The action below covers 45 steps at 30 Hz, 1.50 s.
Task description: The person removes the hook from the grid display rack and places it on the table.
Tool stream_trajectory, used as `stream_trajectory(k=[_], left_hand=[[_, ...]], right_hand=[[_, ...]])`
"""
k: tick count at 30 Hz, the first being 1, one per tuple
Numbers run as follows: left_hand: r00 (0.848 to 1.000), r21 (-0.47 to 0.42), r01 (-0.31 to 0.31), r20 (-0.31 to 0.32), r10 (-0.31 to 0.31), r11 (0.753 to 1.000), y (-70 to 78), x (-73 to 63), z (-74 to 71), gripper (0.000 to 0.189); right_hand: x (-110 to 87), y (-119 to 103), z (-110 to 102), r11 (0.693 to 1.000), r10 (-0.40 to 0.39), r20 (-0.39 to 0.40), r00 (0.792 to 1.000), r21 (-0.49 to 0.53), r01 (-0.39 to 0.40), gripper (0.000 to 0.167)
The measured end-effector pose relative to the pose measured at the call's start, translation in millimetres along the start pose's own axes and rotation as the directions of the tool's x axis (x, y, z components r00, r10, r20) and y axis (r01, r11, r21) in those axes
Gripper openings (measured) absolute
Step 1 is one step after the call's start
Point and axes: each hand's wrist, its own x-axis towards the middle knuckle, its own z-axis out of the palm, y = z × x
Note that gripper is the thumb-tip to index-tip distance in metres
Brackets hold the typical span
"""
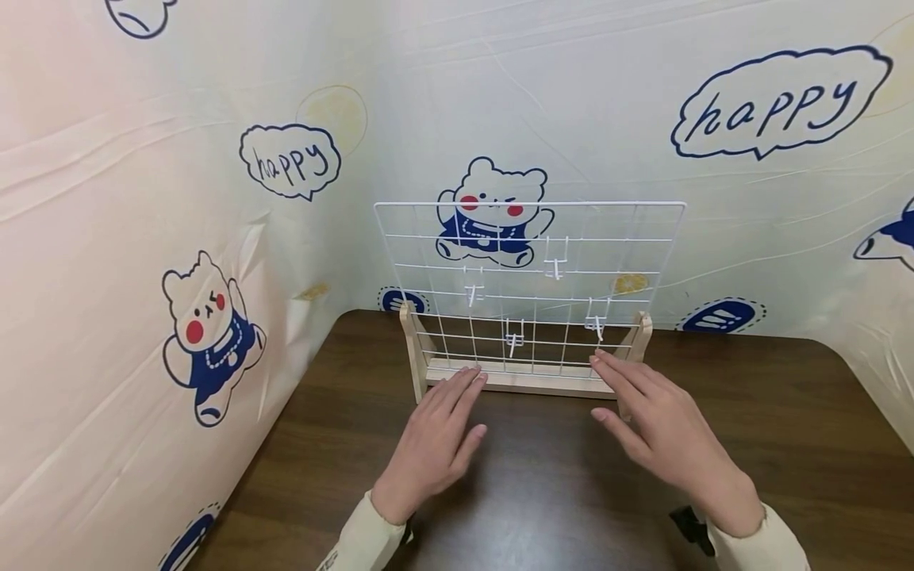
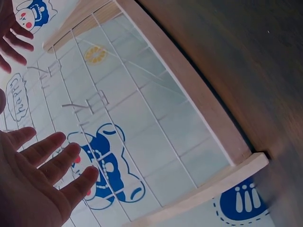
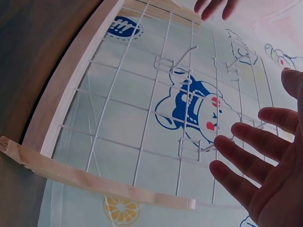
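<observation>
Nearest, the left hand [image 1: 435,444] and right hand [image 1: 664,428] are held over the dark desk [image 1: 535,492], with fingers straightened, thumbs kept away from them and nothing pinched by either; just beyond them, the wooden base bar [image 1: 543,384] is overlapped by the fingertips in the head view, though whether it is touched cannot be told; the wire rack [image 1: 528,297] is stood on that bar, directly ahead and between the two hands, its long axis laid left to right across the line of reach; its left part is faced by the left hand and its right part by the right, so that neither is clearly nearer to the whole; the right fingertips, however, are placed just below the lower right hook [image 1: 596,321] as seen from the head, while the lower middle hook [image 1: 514,339] is set between the hands; farther up, the upper left hook [image 1: 473,293] and upper right hook [image 1: 555,268] are carried on the grid; behind everything, a printed cloth [image 1: 585,103] is hung.
</observation>
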Motion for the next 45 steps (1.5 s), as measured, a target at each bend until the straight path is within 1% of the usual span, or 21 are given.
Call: stream_trajectory(k=[5,9,13,17,21,23,25,28,33,38,45], left_hand=[[1.000,-0.037,0.028,0.001,-0.028,0.999,-4.1,0.2,1.6,0.059],[0.999,-0.069,0.048,-0.017,-0.050,0.996,-9.2,0.5,3.8,0.058],[0.997,-0.072,0.061,-0.045,-0.064,0.996,-15.9,-1.1,5.6,0.056],[0.995,-0.074,0.081,-0.059,-0.085,0.994,-21.9,-2.8,6.3,0.054],[0.991,-0.080,0.116,-0.059,-0.121,0.990,-26.8,-3.4,5.2,0.055],[0.988,-0.083,0.127,-0.076,-0.133,0.988,-29.9,-2.9,4.3,0.055],[0.984,-0.084,0.142,-0.093,-0.149,0.986,-33.5,-2.2,2.5,0.055],[0.977,-0.090,0.155,-0.135,-0.166,0.984,-40.6,-1.5,0.4,0.056],[0.959,-0.104,0.191,-0.193,-0.208,0.976,-52.9,-1.0,-2.8,0.054],[0.940,-0.115,0.242,-0.218,-0.262,0.963,-63.3,-1.3,-5.6,0.052],[0.927,-0.139,0.271,-0.228,-0.297,0.953,-75.4,0.7,-4.6,0.053]], right_hand=[[3.2,3.7,-1.2,1.000,0.006,-0.028,1.000,0.014,-0.005,0.056],[5.5,6.6,-1.7,1.000,0.021,-0.053,0.998,0.019,-0.020,0.055],[8.7,8.8,-1.2,0.999,0.024,-0.099,0.995,0.024,-0.022,0.053],[12.4,10.8,0.3,0.999,0.038,-0.142,0.989,0.037,-0.033,0.051],[15.1,12.7,2.5,0.998,0.039,-0.173,0.984,0.046,-0.031,0.050],[16.4,14.1,3.8,0.999,0.033,-0.187,0.982,0.046,-0.025,0.050],[17.8,15.5,5.1,0.999,0.037,-0.195,0.980,0.045,-0.028,0.048],[19.4,17.0,5.9,0.998,0.053,-0.196,0.979,0.055,-0.043,0.049],[21.4,16.8,7.0,0.994,0.087,-0.196,0.977,0.088,-0.071,0.060],[23.0,16.9,8.9,0.991,0.115,-0.192,0.975,0.094,-0.098,0.062],[27.5,17.5,10.3,0.989,0.128,-0.197,0.972,0.098,-0.110,0.060]])
